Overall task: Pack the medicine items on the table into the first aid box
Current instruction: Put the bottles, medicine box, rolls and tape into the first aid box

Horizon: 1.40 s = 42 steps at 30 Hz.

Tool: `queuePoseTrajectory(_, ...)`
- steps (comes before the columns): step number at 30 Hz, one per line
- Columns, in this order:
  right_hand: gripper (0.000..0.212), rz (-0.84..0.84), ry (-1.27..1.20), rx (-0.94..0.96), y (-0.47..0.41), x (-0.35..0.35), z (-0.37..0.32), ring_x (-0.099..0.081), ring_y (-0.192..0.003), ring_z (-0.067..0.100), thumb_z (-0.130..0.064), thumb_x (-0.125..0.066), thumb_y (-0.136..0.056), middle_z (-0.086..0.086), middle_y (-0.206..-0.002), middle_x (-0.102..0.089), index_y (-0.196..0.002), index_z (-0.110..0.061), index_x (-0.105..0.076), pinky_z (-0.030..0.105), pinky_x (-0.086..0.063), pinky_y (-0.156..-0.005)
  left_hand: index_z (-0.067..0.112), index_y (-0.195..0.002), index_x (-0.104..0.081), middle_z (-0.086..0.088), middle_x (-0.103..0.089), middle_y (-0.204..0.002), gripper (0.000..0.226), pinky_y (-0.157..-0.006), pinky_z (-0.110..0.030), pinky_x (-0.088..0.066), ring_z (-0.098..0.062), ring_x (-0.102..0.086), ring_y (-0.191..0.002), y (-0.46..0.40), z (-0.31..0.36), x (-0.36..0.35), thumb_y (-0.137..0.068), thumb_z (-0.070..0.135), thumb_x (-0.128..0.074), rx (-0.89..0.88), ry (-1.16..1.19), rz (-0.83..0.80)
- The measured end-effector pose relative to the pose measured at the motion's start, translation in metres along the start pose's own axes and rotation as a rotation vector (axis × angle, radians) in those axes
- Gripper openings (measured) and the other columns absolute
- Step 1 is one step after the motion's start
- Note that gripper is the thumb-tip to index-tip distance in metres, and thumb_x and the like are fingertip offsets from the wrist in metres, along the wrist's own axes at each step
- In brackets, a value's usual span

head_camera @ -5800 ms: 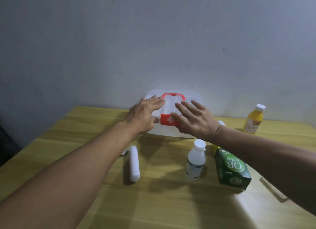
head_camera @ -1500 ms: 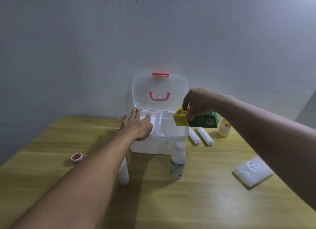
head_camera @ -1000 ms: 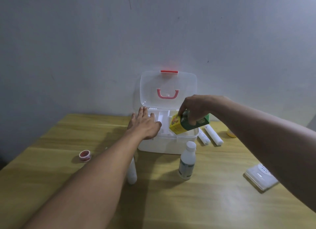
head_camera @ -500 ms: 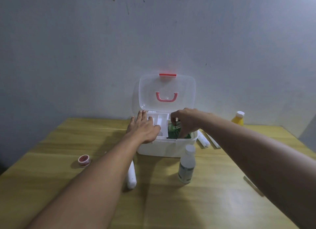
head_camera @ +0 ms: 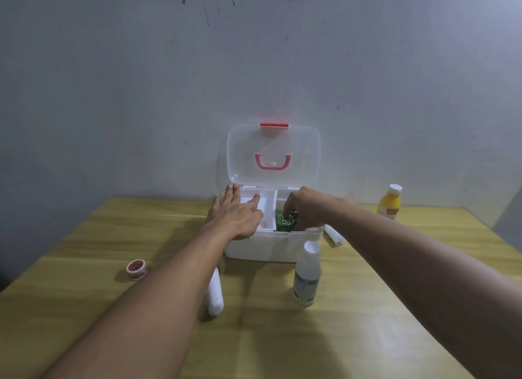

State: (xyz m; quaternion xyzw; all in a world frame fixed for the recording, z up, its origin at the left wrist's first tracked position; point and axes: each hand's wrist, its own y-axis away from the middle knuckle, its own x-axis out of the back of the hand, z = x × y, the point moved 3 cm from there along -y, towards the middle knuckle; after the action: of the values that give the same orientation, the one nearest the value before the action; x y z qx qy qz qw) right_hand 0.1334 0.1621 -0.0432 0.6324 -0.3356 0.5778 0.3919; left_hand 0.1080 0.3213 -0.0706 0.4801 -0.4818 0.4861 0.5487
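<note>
The white first aid box [head_camera: 265, 248] stands open at the table's far side, its clear lid [head_camera: 273, 155] upright against the wall. My left hand [head_camera: 237, 214] lies flat, fingers spread, on the box's left rim and inner tray. My right hand [head_camera: 306, 209] reaches down into the right compartment, fingers on the green medicine carton [head_camera: 284, 223] that sits inside. A clear bottle with a white cap [head_camera: 307, 274] stands in front of the box. A white bandage roll [head_camera: 215, 294] lies by my left forearm.
A small red tape roll [head_camera: 137, 269] rests on the wooden table [head_camera: 84, 294] at the left. More white bandage rolls [head_camera: 334, 236] lie right of the box, partly behind my right arm. A yellow bottle [head_camera: 389, 202] stands at the far right near the wall.
My right hand carried the green carton from above the table down into the box's right compartment. My left hand stayed on the box's left rim. The view shifted slightly.
</note>
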Motion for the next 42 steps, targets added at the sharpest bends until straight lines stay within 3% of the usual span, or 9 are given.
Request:
queuePoseTrajectory(4,0.048,0.137,-0.196,-0.019,0.016,0.025,0.012,-0.065,-0.100,0.021,-0.015,-0.083,-0.072,0.006,-0.115,-0.070,-0.118,-0.011,-0.067,0.036,-0.053,-0.093,0.037,-0.152,0.003,-0.014,0.016,-0.161,0.057,-0.121,-0.048,0.003,-0.026,0.016,-0.150,-0.002,-0.001,-0.002,-0.098,0.039,-0.015,0.002,0.002,0.000)
queuePoseTrajectory(8,0.021,0.307,-0.478,-0.157,0.043,0.047,0.053,-0.071,-0.073,0.024,0.001,-0.076,-0.075,0.009,-0.086,-0.073,-0.095,-0.004,-0.072,0.037,-0.061,-0.076,0.040,-0.152,0.004,-0.013,0.016,-0.161,0.056,-0.121,-0.048,0.002,-0.026,0.015,-0.150,-0.004,-0.001,-0.001,-0.098,0.038,-0.014,0.004,-0.005,-0.003)
queuePoseTrajectory(13,0.012,0.173,-0.443,-0.403,0.070,0.021,0.100,-0.074,-0.073,0.033,0.002,-0.071,-0.077,0.015,-0.078,-0.073,-0.079,-0.010,-0.069,0.044,-0.062,-0.065,0.042,-0.151,0.003,-0.012,0.016,-0.161,0.056,-0.121,-0.048,0.002,-0.025,0.015,-0.150,-0.004,0.001,-0.002,-0.097,0.038,-0.014,0.028,0.002,-0.007)
queuePoseTrajectory(19,0.020,0.014,-0.352,-0.451,0.093,-0.015,0.112,-0.069,-0.064,0.022,-0.006,-0.077,-0.076,0.017,-0.086,-0.074,-0.095,-0.003,-0.071,0.031,-0.060,-0.054,0.042,-0.151,0.003,-0.012,0.017,-0.161,0.057,-0.121,-0.048,0.003,-0.025,0.015,-0.150,-0.003,0.002,-0.001,-0.097,0.038,-0.014,0.030,0.004,-0.008)
queuePoseTrajectory(24,0.054,-0.390,-0.001,-0.423,0.126,-0.028,0.115,-0.064,-0.102,0.023,-0.003,-0.078,-0.070,0.006,-0.116,-0.067,-0.119,-0.021,-0.065,0.028,-0.052,-0.076,0.041,-0.151,0.005,-0.013,0.016,-0.161,0.056,-0.121,-0.048,0.002,-0.025,0.015,-0.150,-0.001,0.002,0.000,-0.098,0.039,-0.014,0.029,-0.017,-0.008)
queuePoseTrajectory(27,0.067,-0.524,0.092,-0.425,0.152,-0.037,0.120,-0.063,-0.103,0.024,0.006,-0.076,-0.066,0.006,-0.125,-0.061,-0.124,-0.022,-0.055,0.032,-0.050,-0.076,0.042,-0.151,0.004,-0.012,0.016,-0.162,0.057,-0.120,-0.048,0.000,-0.025,0.015,-0.150,-0.003,0.001,0.000,-0.097,0.039,-0.014,0.035,-0.026,-0.014)
queuePoseTrajectory(32,0.079,-0.479,0.137,-0.419,0.179,-0.043,0.125,-0.059,-0.089,0.025,0.003,-0.073,-0.065,0.004,-0.111,-0.054,-0.133,-0.022,-0.040,0.028,-0.043,-0.055,0.042,-0.151,0.001,-0.012,0.013,-0.162,0.058,-0.119,-0.050,-0.001,-0.025,0.014,-0.150,-0.006,0.002,0.000,-0.096,0.037,-0.017,0.037,-0.053,-0.019)
queuePoseTrajectory(38,0.069,-0.351,0.143,-0.374,0.195,-0.049,0.127,-0.057,-0.100,0.026,0.002,-0.068,-0.070,0.005,-0.122,-0.057,-0.129,-0.022,-0.044,0.033,-0.050,-0.068,0.037,-0.153,-0.003,-0.013,0.009,-0.163,0.058,-0.117,-0.055,0.006,-0.025,0.012,-0.151,-0.006,0.006,0.001,-0.097,0.036,-0.018,0.020,-0.144,0.009)
queuePoseTrajectory(42,0.072,-0.258,0.024,-0.367,0.187,-0.035,0.120,-0.056,-0.099,0.025,-0.011,-0.074,-0.069,0.006,-0.122,-0.059,-0.133,-0.028,-0.046,0.033,-0.049,-0.072,0.025,-0.155,-0.008,-0.012,0.005,-0.163,0.059,-0.119,-0.053,0.002,-0.025,0.007,-0.151,-0.011,0.015,0.008,-0.097,0.031,-0.020,-0.049,-0.085,0.031)
